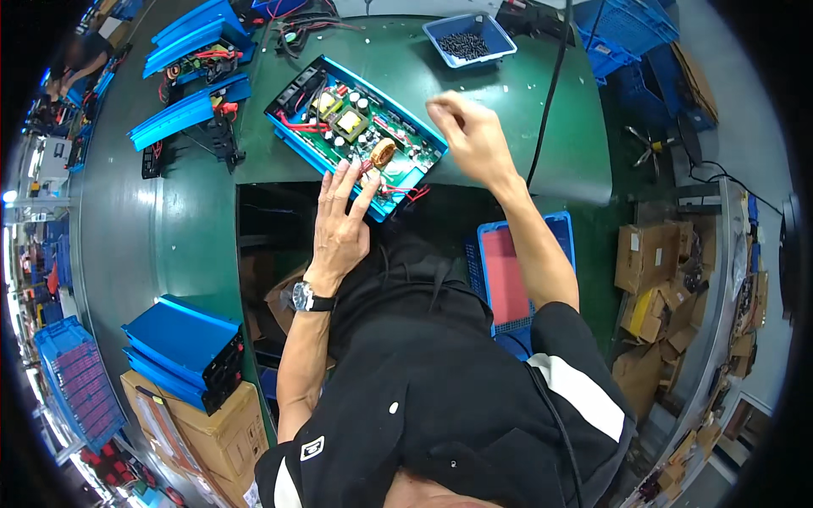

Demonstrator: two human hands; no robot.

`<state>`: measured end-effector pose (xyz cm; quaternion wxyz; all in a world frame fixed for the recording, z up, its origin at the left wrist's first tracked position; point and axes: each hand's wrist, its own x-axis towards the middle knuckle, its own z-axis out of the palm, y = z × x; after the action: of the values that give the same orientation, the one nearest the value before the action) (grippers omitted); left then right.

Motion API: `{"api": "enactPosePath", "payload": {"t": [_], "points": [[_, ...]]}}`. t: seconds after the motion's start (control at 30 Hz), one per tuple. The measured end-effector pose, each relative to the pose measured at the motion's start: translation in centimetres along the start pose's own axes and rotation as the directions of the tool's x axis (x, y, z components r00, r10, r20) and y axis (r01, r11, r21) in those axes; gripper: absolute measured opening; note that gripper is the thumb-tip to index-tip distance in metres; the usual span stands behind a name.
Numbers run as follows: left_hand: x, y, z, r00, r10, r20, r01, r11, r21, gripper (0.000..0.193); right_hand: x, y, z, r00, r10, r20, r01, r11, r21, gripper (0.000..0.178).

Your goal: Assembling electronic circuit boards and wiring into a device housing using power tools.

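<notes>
Green bench spans 9 to 2 on my remote feed, 12 at the far side. Between 7 and 8, a brown carton. At 8, near it, two blue housings stacked; the upper looks closed.

At 11, the unit in work: open blue housing on the bench, set slantwise. Circuit board inside, parts fitted; I judge the filling well along. No cover on top; closing up appears undone. Between 10 and 11, two blue shells with black end pieces and loose wires look less complete.

Between 12 and 1, I note a blue tray. Between 9 and 10, left hand: fingers extended, tips at the housing's near edge, no grip that I can make out. At 1, right hand: raised just beside the housing, fingers curled; I cannot tell whether it pinches anything.

Smaller still: yellow-topped transformer, copper coil, red leads loose past the housing's near corner, small black pieces in the tray.
</notes>
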<state>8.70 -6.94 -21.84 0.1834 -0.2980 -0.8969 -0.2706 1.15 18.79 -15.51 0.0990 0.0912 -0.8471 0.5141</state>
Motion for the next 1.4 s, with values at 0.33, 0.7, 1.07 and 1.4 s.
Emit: {"api": "enactPosePath", "payload": {"t": [0.33, 0.7, 1.07, 1.4], "points": [[7.3, 1.5, -0.8, 0.98, -0.111, -0.168, 0.072, 0.971, -0.227, 0.044, -1.3, 2.2, 4.1, 0.948, -0.196, 0.252, 0.281, 0.886, -0.369, 0.039], [10.2, 3.2, 1.8, 0.984, 0.143, 0.104, -0.139, 0.989, -0.047, 0.039, -7.8, 3.0, 5.0, 0.939, 0.233, -0.254, -0.135, 0.927, 0.35, 0.014], [12.4, 1.7, 2.3, 0.934, 0.299, 0.194, -0.287, 0.954, -0.088, 0.016, -8.9, 2.1, 7.7, 0.828, 0.524, -0.2, -0.173, 0.578, 0.797, 0.013], [13.3, 1.7, 3.2, 0.911, 0.334, 0.243, -0.324, 0.943, -0.08, 0.012, -8.4, 3.5, 8.7, 0.767, 0.615, -0.183, -0.201, 0.501, 0.842, 0.016]]}}
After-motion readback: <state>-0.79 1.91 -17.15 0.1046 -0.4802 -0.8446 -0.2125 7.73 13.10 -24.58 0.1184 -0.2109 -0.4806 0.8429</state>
